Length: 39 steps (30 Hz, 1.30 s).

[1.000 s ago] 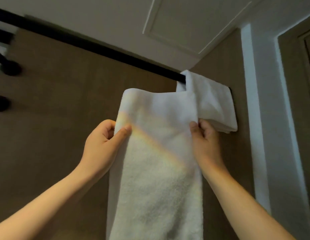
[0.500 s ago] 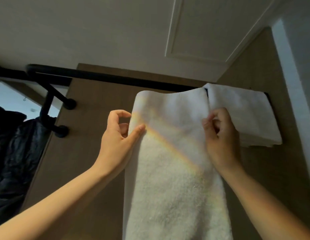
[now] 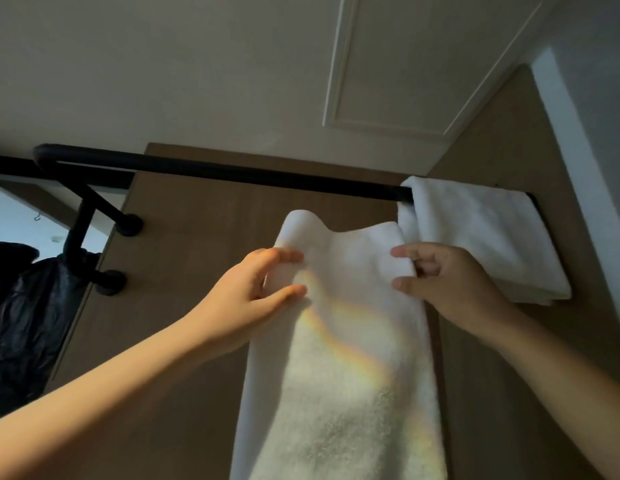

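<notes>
A long white towel (image 3: 343,375) hangs down the middle of the view, its top edge held a little below a black rail (image 3: 267,176). My left hand (image 3: 253,292) pinches the towel's upper left edge between thumb and fingers. My right hand (image 3: 443,282) pinches the upper right edge the same way. A second white towel (image 3: 481,237), folded, hangs over the rail's right end, just behind my right hand.
The rail runs along a brown wood wall (image 3: 204,254) under a white ceiling. Black pipe brackets (image 3: 94,230) fix it at the left. A dark garment (image 3: 21,323) hangs at far left. A white door frame (image 3: 585,168) stands at right.
The towel's top has come down off the rail and now hangs from my two hands below it. Both hands moved slightly down and apart; the view tilted upward.
</notes>
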Available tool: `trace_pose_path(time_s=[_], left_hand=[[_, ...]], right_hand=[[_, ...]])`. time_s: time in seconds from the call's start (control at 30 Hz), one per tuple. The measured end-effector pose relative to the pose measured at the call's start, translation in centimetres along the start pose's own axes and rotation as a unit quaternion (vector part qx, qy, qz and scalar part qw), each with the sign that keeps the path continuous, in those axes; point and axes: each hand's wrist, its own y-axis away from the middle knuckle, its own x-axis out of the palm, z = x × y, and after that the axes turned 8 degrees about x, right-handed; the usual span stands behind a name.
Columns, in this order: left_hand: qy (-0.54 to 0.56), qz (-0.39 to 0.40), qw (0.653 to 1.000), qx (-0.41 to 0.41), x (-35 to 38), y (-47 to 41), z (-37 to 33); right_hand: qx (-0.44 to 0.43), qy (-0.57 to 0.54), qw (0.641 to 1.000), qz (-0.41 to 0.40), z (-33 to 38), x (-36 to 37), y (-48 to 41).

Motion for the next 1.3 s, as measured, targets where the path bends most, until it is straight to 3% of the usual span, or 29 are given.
trace_pose_path(time_s=[0.13, 0.3, 0.43, 0.73, 0.83, 0.9, 1.07, 1.3], left_hand=[[0.019, -0.005, 1.0, 0.018, -0.9, -2.3, -0.6], [-0.006, -0.021, 1.0, 0.015, -1.3, -8.0, -0.9], [-0.107, -0.035, 0.993, 0.026, -1.3, -12.7, 0.4], [-0.22, -0.048, 0.974, -0.011, -0.9, -19.8, 3.9], [-0.32, -0.016, 0.947, -0.034, 0.3, -20.6, 5.0], [-0.35, -0.037, 0.936, -0.021, 0.7, -20.6, 5.4], [-0.376, -0.098, 0.921, 0.02, 1.1, -19.9, 5.7], [-0.379, -0.126, 0.917, -0.006, 0.4, -19.6, 5.6]], right_hand=[[-0.035, -0.045, 0.996, -0.064, 1.2, -1.6, -0.9], [-0.056, -0.016, 0.991, -0.119, 2.9, -3.1, -5.3], [-0.077, 0.014, 0.985, -0.154, 4.0, -3.6, -10.1], [-0.075, 0.05, 0.98, -0.18, 4.4, -3.1, -17.1], [-0.098, 0.122, 0.97, -0.184, 3.5, -1.6, -17.7], [-0.12, 0.171, 0.959, -0.19, 2.8, -0.7, -17.8], [-0.109, 0.204, 0.956, -0.181, 2.7, -1.4, -17.8], [-0.102, 0.238, 0.949, -0.183, 2.5, -1.2, -17.6]])
